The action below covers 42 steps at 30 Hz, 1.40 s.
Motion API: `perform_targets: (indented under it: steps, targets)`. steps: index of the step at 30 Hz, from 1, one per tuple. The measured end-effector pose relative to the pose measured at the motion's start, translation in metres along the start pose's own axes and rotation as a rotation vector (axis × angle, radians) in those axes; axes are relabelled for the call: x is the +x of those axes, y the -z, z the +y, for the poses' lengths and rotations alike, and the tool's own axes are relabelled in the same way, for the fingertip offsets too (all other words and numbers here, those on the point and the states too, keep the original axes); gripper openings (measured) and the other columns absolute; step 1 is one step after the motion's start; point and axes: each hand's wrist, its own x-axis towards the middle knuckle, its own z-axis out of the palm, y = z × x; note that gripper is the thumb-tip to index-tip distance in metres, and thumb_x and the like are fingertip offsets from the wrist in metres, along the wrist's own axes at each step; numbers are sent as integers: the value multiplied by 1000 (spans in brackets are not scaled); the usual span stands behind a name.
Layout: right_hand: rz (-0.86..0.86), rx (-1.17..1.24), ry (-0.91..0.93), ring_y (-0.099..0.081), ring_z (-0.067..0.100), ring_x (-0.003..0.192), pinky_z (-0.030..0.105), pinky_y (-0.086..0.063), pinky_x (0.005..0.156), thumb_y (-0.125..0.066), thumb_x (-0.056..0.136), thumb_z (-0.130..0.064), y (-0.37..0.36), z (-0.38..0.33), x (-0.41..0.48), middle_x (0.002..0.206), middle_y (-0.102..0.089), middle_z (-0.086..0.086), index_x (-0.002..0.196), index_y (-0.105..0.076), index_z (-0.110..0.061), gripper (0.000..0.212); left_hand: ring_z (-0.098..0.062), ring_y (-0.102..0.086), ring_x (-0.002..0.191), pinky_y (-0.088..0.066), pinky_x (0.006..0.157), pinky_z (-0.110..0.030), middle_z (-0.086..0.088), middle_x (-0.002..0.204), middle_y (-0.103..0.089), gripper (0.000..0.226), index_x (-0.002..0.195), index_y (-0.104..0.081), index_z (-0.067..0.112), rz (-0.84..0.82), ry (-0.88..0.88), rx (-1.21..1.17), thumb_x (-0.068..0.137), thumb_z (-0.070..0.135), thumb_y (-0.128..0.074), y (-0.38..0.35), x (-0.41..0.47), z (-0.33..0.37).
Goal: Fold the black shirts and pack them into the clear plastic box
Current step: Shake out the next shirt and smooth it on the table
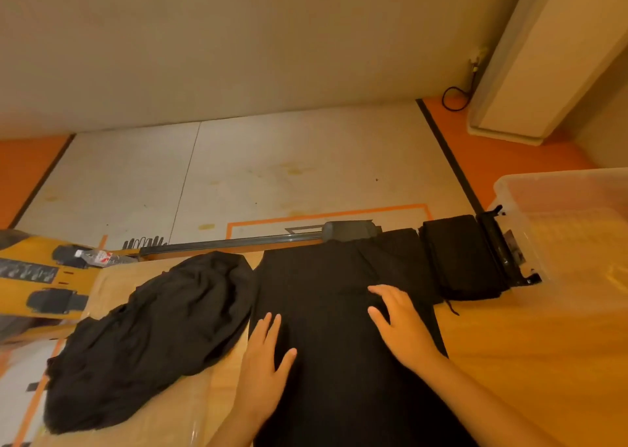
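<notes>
The black shirt [323, 276] lies spread flat on the table [516, 361], pressed by the left hand [263, 361] and right hand [402, 324] with open, straight fingers; being soft, light and limp, it seems best pinched at two corners of one end.

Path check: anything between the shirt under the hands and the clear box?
Yes. A folded black shirt lies on the table between the flat shirt and the clear plastic box, just beside the box. The left hand and right hand rest directly on the flat shirt.
</notes>
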Motion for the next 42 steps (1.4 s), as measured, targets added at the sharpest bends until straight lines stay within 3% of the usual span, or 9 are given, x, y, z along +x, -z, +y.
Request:
perform_targets:
  steps: [5,9,13,16,22,27,33,36,42]
  targets:
    - [-57,-294,20,-10,13,148,26,-10,115,-45,100,-35,-30,46,-58,160,-16,-5,150,-26,-28,54,-10,7,146,-5,121,-29,4,162,-1,70,153,-10,22,18,73,159,96,53,-37,-36,-65,-31]
    - [-63,-548,101,-23,23,141,39,-22,109,-67,86,-38,-48,76,-85,151,-39,4,144,-37,-25,66,-17,4,147,-6,117,-33,2,159,-3,81,152,-11,19,55,41,337,84,63,-6,-53,-82,-42]
    - [2,-597,148,-30,25,137,43,-30,106,-76,78,-40,-47,97,-100,146,-46,6,142,-35,-24,78,-22,0,149,-10,119,-36,-1,161,-4,67,154,-13,20,80,57,351,98,52,-33,-54,-90,-39]
    - [96,-542,111,-35,26,138,42,-29,108,-71,83,-38,-39,99,-114,147,-45,6,142,-42,-21,68,-28,-25,145,-26,116,-41,-10,158,-27,66,152,-28,12,211,141,222,95,30,-57,-52,-104,-34]
    - [290,-318,-151,-59,32,104,41,-51,83,-79,77,-27,-23,124,-160,112,-63,16,116,-62,-7,46,-36,-55,110,-46,93,-50,-20,120,-59,35,122,-56,2,508,593,-92,94,23,-59,-62,-156,-32]
    - [217,-339,-132,-60,24,90,31,-48,72,-85,69,-28,-26,139,-185,94,-63,6,95,-66,-16,35,-32,-55,91,-41,78,-38,-15,97,-57,15,97,-53,3,509,645,-372,93,14,-62,-71,-171,-28]
    - [168,-206,-85,-51,10,77,19,-37,64,-80,77,-17,-19,136,-180,78,-54,-9,76,-57,-25,25,-35,-55,83,-51,82,-46,-27,96,-54,38,96,-43,3,314,864,-559,81,15,-76,-72,-157,-34]
    - [119,-50,-121,-49,5,71,14,-34,60,-71,84,-12,-12,133,-173,72,-50,-13,77,-57,-24,20,-32,-54,80,-50,75,-43,-20,85,-52,37,92,-46,2,251,845,-588,77,9,-79,-67,-158,-35]
    - [77,311,-305,-57,23,84,19,-39,61,-66,88,-8,1,124,-172,81,-54,-1,90,-54,-20,17,-29,-65,95,-52,74,-32,-16,97,-70,26,97,-66,2,-174,720,-621,87,25,-71,-34,-159,-36]
